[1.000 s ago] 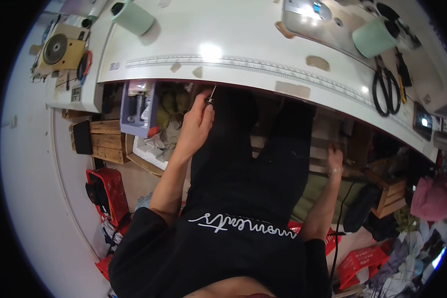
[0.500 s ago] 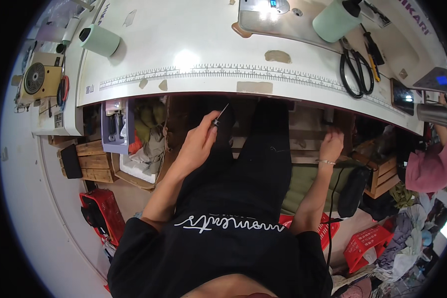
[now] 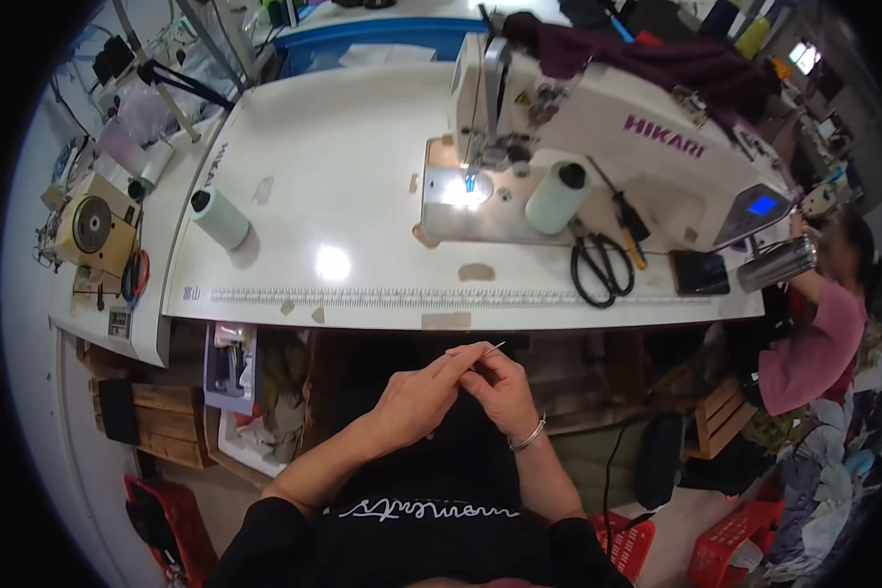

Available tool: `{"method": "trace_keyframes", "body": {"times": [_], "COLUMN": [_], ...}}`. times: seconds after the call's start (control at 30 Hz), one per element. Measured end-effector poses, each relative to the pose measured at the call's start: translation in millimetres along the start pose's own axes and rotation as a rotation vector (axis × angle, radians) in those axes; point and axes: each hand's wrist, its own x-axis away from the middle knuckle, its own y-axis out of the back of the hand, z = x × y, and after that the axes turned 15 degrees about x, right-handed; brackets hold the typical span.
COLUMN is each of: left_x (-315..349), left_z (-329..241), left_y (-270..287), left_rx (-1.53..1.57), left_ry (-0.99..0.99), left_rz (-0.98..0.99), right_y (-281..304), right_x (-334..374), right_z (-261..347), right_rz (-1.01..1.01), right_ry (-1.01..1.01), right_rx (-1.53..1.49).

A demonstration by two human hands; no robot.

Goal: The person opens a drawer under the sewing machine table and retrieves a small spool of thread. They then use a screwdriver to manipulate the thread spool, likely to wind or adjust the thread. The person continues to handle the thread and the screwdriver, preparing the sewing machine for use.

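Observation:
My left hand point(image 3: 414, 402) and my right hand point(image 3: 508, 392) meet above my lap, just in front of the sewing table's edge. Both are closed, their fingers touching around a thin metal-tipped tool point(image 3: 497, 348). Only its slim pointed shaft shows past the fingertips; the rest is hidden in the hands, so its exact kind is unclear. Beyond them on the white sewing table point(image 3: 343, 196) stands a sewing machine point(image 3: 608, 127) with its needle light on. A pale green thread cone point(image 3: 557, 201) leans by its metal bed plate.
Black-handled scissors point(image 3: 603, 269), a dark screwdriver point(image 3: 629, 220) and a phone point(image 3: 699, 272) lie at right. Another thread cone point(image 3: 221, 218) stands at left. Under the table are a lilac box point(image 3: 230, 400) and wooden crates point(image 3: 171, 421). A person in a pink top point(image 3: 818, 343) sits at far right.
My right hand has come from under the table's right side to meet my left hand at the tool. The view has tilted up, showing the whole sewing machine.

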Motion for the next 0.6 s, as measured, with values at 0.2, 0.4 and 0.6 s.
{"method": "trace_keyframes", "body": {"times": [0.2,0.4,0.6], "left_x": [-15.1,-31.0,-53.4], "left_z": [-18.3,-31.8,-5.6], "left_y": [6.6,15.2,49.8], "left_rx": [-0.110,-0.177,-0.515], "left_ry": [-0.138,-0.240,-0.259], "left_rz": [-0.033,-0.108,-0.200], "right_y": [13.7,71.0,119.6], "right_x": [-8.4,-27.9,-56.4], "right_z": [35.3,78.6,113.5], "right_rz": [0.031,-0.309,-0.616], "right_ry": [-0.051,0.177,0.344], "right_rx": [-0.216,-0.106,0.069]}}
